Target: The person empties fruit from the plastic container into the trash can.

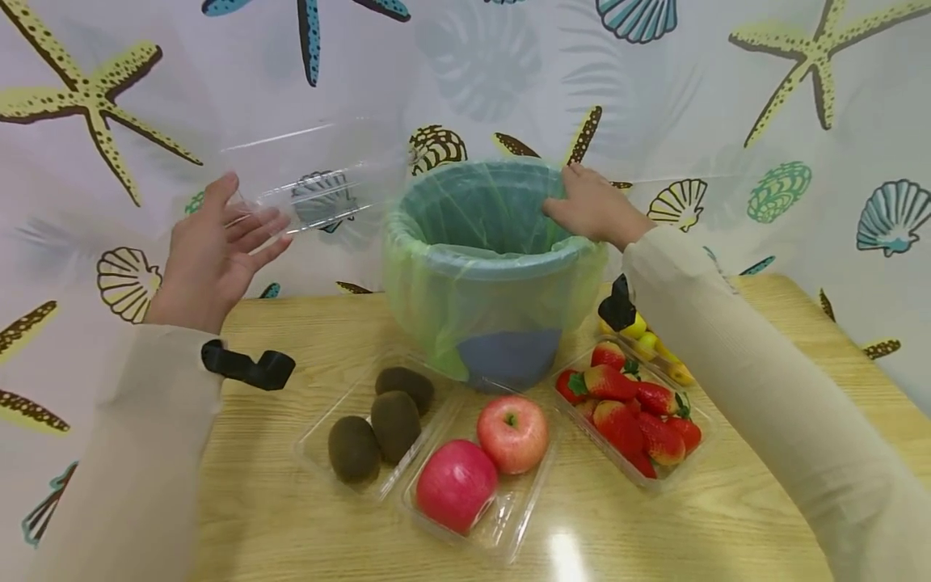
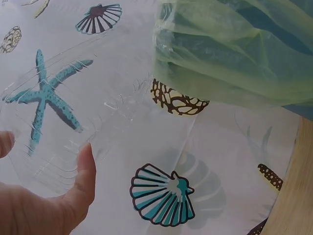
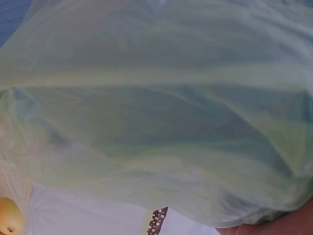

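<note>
A blue trash bin [image 1: 509, 356] stands on the table, lined with a thin yellow-green bag [image 1: 429, 291] folded over its rim. My right hand [image 1: 600, 206] grips the bin's lined rim at its right side. In the right wrist view the bag [image 3: 161, 117] fills most of the picture, and only a bit of the hand [image 3: 274, 226] shows at the lower corner. My left hand [image 1: 211, 259] holds a clear plastic container [image 1: 320, 186] up in the air, left of the bin. The left wrist view shows the container [image 2: 107, 110] between thumb and fingers, with nothing seen inside.
In front of the bin sit clear trays with kiwis [image 1: 396, 424], two apples [image 1: 512, 432] and strawberries [image 1: 618, 404]. Yellow fruit [image 1: 669, 356] lies behind the strawberries, partly hidden by my right sleeve. A patterned cloth [image 1: 713, 97] hangs behind the wooden table [image 1: 611, 533].
</note>
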`<state>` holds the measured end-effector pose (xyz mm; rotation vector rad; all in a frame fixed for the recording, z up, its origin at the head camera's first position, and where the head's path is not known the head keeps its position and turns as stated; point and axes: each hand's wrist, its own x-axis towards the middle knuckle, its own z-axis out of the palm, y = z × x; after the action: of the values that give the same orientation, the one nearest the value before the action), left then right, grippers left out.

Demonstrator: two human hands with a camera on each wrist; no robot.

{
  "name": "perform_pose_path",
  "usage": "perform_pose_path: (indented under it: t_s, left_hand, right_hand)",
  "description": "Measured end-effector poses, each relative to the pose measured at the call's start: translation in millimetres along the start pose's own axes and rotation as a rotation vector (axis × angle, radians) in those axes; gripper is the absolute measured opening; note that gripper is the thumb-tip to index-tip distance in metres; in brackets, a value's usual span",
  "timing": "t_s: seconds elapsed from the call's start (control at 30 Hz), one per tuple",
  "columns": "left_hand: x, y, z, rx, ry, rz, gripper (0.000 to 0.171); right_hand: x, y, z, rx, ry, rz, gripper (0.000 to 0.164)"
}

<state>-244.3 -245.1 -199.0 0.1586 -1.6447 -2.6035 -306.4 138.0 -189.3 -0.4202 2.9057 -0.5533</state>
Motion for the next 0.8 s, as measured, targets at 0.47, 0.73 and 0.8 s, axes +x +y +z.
perform_pose_path:
  t_s: [0.47,0.73,0.8]
  left_hand:
    - [-4.8,-21.0,-45.4,-0.077,0.052,-0.043,0.081]
    - [-7.8,-38.5,-65.5,-0.157,0.057,-0.092,0.039]
    - [-8.7,-43.8,-71.4,-0.181,0.044,-0.094,0.028]
  right_hand:
    - [2.3,-0.3,0.5,-0.011,0.014,0.0,0.069]
    - [1.7,-0.5,0.6,-0.017,0.011,-0.005,0.069]
    - [2.0,-1.1,0.2,-0.016,0.012,-0.006,0.069]
